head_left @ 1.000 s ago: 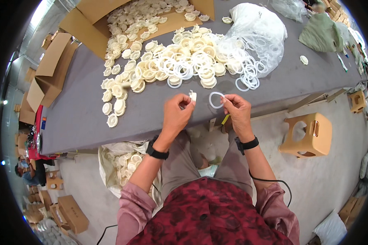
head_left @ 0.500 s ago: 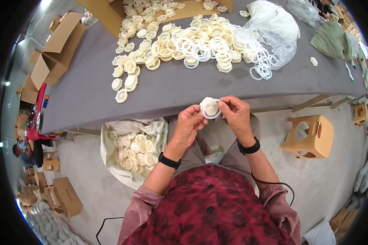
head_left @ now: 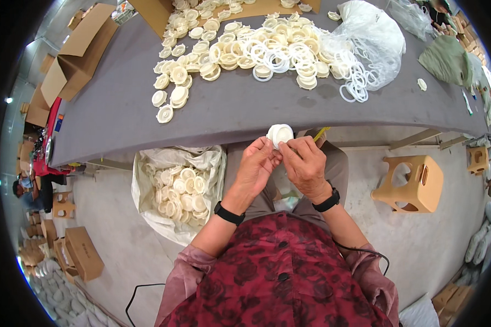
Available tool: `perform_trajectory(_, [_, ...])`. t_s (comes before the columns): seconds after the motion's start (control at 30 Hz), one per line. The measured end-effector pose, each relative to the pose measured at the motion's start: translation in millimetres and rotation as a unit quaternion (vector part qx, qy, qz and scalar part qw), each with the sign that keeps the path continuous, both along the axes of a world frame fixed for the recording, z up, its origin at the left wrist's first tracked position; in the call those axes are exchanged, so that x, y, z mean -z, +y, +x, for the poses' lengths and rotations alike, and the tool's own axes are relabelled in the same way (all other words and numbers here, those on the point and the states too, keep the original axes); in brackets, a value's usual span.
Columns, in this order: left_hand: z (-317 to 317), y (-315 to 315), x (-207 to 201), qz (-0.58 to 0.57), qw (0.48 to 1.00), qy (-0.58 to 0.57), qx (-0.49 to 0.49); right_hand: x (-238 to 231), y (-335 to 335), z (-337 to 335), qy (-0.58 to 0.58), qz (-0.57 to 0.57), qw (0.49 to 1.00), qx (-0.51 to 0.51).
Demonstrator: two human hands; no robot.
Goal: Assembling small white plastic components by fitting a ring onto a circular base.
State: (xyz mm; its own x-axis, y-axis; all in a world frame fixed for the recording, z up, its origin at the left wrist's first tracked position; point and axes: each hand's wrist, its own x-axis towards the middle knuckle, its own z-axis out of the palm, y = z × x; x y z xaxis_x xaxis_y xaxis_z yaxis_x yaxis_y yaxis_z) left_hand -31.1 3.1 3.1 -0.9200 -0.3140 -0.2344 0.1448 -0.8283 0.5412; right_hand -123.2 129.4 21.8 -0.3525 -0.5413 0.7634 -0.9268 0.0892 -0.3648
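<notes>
In front of the table edge, a round white plastic cap (head_left: 280, 134) is held between both hands. My left hand (head_left: 256, 166) pinches its lower left rim with thumb and fingers. My right hand (head_left: 306, 168) has its fingertips closed at the lower right rim, partly hiding it. Whether a sealing ring sits in the cap is too small to tell. Beyond my hands, a heap of cream caps (head_left: 223, 57) covers the table, with loose translucent rings (head_left: 278, 59) lying on top. More rings spill from a clear plastic bag (head_left: 373, 32) at the right.
Left of my legs, a white woven sack (head_left: 147, 193) holds many caps. The grey-covered table (head_left: 234, 106) spans ahead, with an open carton (head_left: 76, 49) to its left. A tan plastic stool (head_left: 412, 182) stands right. A person (head_left: 30, 191) is far left.
My right fingers have slid from the cap's upper right side down to its lower right rim. The cap has tilted, and the ring seen along its edge no longer stands out.
</notes>
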Motion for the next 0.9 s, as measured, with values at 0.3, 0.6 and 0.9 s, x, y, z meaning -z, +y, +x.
perform_trajectory(0.3, [5,2,1,-0.129,0.991,-0.035,-0.019,7,8,1,-0.06,-0.025,0.997,-0.046])
perform_trajectory(0.6, [13,-2,5,-0.12,0.993,-0.007,0.009,19,14,1,-0.59,-0.14,0.791,-0.084])
perform_trajectory(0.9, [23,-8,7,-0.191,0.98,-0.004,0.049,24,24,-4,-0.506,-0.092,0.838,-0.182])
